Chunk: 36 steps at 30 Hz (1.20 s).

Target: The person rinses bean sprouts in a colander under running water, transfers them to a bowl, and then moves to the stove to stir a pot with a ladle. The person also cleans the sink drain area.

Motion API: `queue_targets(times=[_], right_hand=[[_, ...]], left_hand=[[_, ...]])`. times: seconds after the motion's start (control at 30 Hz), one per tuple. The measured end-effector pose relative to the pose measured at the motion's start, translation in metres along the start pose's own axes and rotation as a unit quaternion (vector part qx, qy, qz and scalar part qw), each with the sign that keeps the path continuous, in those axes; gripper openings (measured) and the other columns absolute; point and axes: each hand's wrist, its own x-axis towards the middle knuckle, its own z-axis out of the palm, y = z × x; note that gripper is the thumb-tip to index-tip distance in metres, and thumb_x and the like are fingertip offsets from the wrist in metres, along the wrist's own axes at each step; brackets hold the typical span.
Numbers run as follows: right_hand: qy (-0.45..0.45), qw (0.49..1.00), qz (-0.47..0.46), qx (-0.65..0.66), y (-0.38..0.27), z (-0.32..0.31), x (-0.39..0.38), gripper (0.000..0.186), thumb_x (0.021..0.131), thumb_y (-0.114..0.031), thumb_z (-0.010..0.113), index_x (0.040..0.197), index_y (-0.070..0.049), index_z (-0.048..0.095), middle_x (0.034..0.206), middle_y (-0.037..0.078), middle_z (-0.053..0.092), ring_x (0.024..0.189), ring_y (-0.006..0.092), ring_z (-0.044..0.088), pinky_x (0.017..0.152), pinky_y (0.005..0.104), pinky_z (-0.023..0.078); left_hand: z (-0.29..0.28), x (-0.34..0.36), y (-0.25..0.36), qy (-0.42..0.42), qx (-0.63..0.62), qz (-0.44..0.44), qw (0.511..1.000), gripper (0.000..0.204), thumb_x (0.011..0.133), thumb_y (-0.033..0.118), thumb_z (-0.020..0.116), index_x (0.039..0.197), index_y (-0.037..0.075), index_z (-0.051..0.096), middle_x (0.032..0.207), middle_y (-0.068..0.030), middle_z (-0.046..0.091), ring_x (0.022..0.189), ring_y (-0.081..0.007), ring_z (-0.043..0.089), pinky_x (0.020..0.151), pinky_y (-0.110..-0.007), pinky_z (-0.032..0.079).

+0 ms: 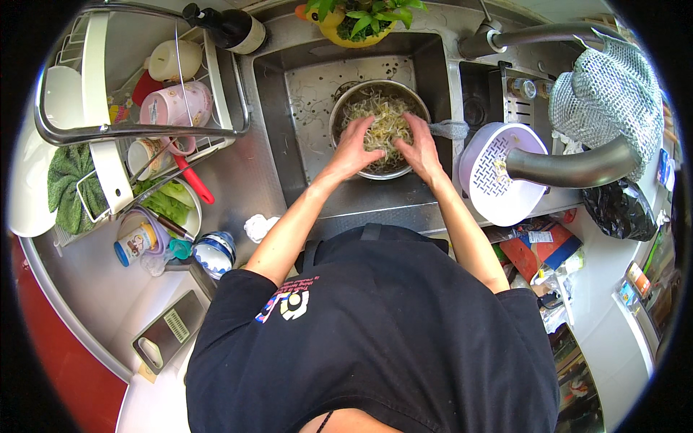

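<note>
A steel bowl [380, 167] full of pale bean sprouts [387, 123] sits inside the sink [307, 94]. My left hand [355, 143] reaches into the sprouts from the left, its thumb and fingers apart. My right hand [416, 144] is in them from the right, fingers spread and slightly curled, the tips partly hidden. Small dark bits are scattered over the sink floor around the bowl. Just right of the bowl stands a pale lilac colander [491, 206] with a few bits inside, partly under a thick curved grey pipe [570, 166].
A dish rack [94, 101] with cups fills the left, above a bowl of leafy greens [170, 202]. A dark bottle [231, 32] and duck-shaped planter [346, 29] line the back. A faucet [516, 37], mesh cloth [603, 101] and black bag [617, 213] are at the right.
</note>
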Motion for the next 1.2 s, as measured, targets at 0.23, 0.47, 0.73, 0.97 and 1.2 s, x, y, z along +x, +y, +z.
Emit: queue_targets(times=[0.23,0.47,0.73,0.97,1.2], right_hand=[[0.039,0.985,0.156,-0.069,0.049,0.038,0.04,0.065,0.093,-0.036,0.062,0.141,0.004,0.043,0.132,0.039,0.05,0.125,0.0507,0.048,0.106,0.0482,0.04],[0.041,0.97,0.238,0.022,0.075,0.085,0.043,0.084,0.091,-0.053,0.061,0.146,0.005,0.035,0.135,0.041,0.047,0.126,0.0539,0.047,0.108,0.0498,0.038],[0.083,0.92,0.209,0.32,0.025,0.074,0.026,0.038,0.096,-0.022,0.056,0.126,0.001,0.057,0.122,0.014,0.064,0.109,0.0212,0.058,0.094,0.0334,0.045],[0.123,0.897,0.209,0.369,-0.033,0.037,-0.009,0.041,0.093,-0.024,0.057,0.127,-0.001,0.057,0.124,0.019,0.062,0.115,0.0289,0.057,0.1,0.0383,0.043],[0.126,0.895,0.155,0.399,-0.074,0.006,-0.026,0.038,0.094,-0.021,0.058,0.127,-0.002,0.057,0.123,0.015,0.062,0.111,0.0232,0.058,0.097,0.0349,0.045]], left_hand=[[0.014,0.023,-0.046,0.05,-0.109,-0.207,0.971,0.095,0.088,0.047,0.071,0.154,-0.002,0.024,0.158,-0.0272,0.024,0.147,-0.0383,0.026,0.119,-0.043,0.027],[0.06,0.054,-0.052,0.092,-0.451,-0.349,0.817,0.104,0.092,0.056,0.063,0.157,0.0,0.005,0.163,-0.0208,0.017,0.149,-0.0322,0.022,0.117,-0.047,0.028],[0.046,0.043,-0.001,0.119,-0.477,-0.233,0.839,0.052,0.099,0.026,0.06,0.141,0.002,0.042,0.14,-0.0121,0.053,0.13,-0.0223,0.047,0.11,-0.035,0.035],[0.026,-0.001,0.057,0.113,-0.493,-0.168,0.846,0.045,0.1,0.023,0.062,0.137,0.003,0.048,0.136,-0.0117,0.056,0.129,-0.0189,0.049,0.111,-0.034,0.036],[0.009,-0.024,0.09,0.097,-0.498,-0.093,0.857,0.042,0.1,0.022,0.062,0.136,0.004,0.048,0.133,-0.0096,0.059,0.126,-0.0171,0.052,0.109,-0.033,0.04]])
